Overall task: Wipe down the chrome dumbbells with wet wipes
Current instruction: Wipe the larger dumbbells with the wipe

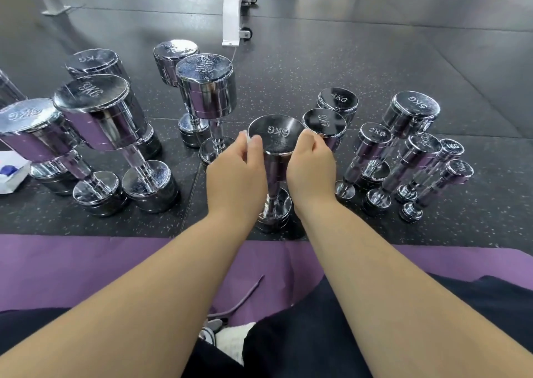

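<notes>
The left fingers [255,147] are curled, pinching a white wipe [246,137] against the left rim of the 6KG dumbbell [275,132]. The right fingers [310,139] curl round its right rim. The left hand [236,173] and right hand [311,170] flank its top head. It stands upright on the floor [317,69], just past a purple mat [86,262], between heavier dumbbells [92,109] and lighter dumbbells [409,112].

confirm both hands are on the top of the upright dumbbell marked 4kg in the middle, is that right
Wrong on the marking: the head view shows the upright dumbbell gripped by the left hand and right hand reads 6KG, not 4KG.
</notes>
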The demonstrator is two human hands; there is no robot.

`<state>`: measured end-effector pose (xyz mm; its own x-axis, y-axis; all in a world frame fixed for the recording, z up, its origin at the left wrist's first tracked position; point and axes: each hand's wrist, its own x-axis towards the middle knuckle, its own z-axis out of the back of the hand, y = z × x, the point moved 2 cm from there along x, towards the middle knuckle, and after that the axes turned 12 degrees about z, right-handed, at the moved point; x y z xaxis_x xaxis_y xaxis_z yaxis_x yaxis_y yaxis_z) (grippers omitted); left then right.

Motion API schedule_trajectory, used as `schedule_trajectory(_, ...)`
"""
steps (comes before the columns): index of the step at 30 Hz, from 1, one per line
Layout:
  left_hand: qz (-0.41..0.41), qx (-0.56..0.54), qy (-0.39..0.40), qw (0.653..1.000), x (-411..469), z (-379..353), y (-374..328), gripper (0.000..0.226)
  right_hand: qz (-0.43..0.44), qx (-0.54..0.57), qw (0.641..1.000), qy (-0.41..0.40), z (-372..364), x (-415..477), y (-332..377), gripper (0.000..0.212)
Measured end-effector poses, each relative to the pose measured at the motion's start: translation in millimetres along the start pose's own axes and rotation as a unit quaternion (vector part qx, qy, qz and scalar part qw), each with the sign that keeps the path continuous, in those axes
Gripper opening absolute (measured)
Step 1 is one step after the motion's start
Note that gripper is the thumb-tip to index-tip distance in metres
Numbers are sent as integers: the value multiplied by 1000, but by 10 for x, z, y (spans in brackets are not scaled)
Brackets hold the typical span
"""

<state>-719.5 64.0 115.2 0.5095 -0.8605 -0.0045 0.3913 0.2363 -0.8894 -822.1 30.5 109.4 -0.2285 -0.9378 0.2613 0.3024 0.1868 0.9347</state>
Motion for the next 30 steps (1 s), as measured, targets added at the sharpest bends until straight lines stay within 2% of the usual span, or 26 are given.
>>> schedule_trajectory(3, 68, -7, 11, 998, 48, -55, -1, 56, 5, 3, 1000, -4, -4, -2, -9, 40)
schedule_trajectory(5, 51, -18, 8, 999, 15, -73, 30, 54, 8, 5, 1000, -4, -8, 0, -13, 40)
schedule_trajectory(7, 8, -32, 2, 999, 13, -56, 36, 43, 8, 4, 1000, -7, -19, 3, -21, 40)
schedule_trajectory(9, 5, -49, 11, 999, 80, -59, 14, 34, 8, 7, 1000, -8, -20, 12, -25, 39)
schedule_trajectory(12, 50, -22, 30, 998, 112, -76, 24, 49, 11, 4, 1000, -5, -16, 10, -36, 39)
schedule_trajectory(14, 27, -7, 18, 999, 73, -40, 35, 50, 12, 4, 1000, -5, -24, 9, -30, 40)
schedule_trajectory(17, -29, -15, 3, 999, 92, -19, 4, 40, 12, 1, 1000, -4, -33, 23, -34, 37)
schedule_trajectory(22, 16, -28, 16, 999, 146, -40, 37, 53, 14, 6, 1000, 3, -22, 11, -56, 41)
schedule_trajectory(26, -73, 0, 3, 997, 161, 48, -37, 42, 14, 5, 1000, 3, -29, 19, -52, 40)
schedule_trajectory(27, -66, 5, 10, 998, 184, 36, -35, 42, 14, 7, 1000, 4, -31, 20, -55, 40)
schedule_trajectory(30, 24, -13, 51, 998, 204, -31, 21, 56, 11, 10, 1000, 3, -22, 18, -77, 41)
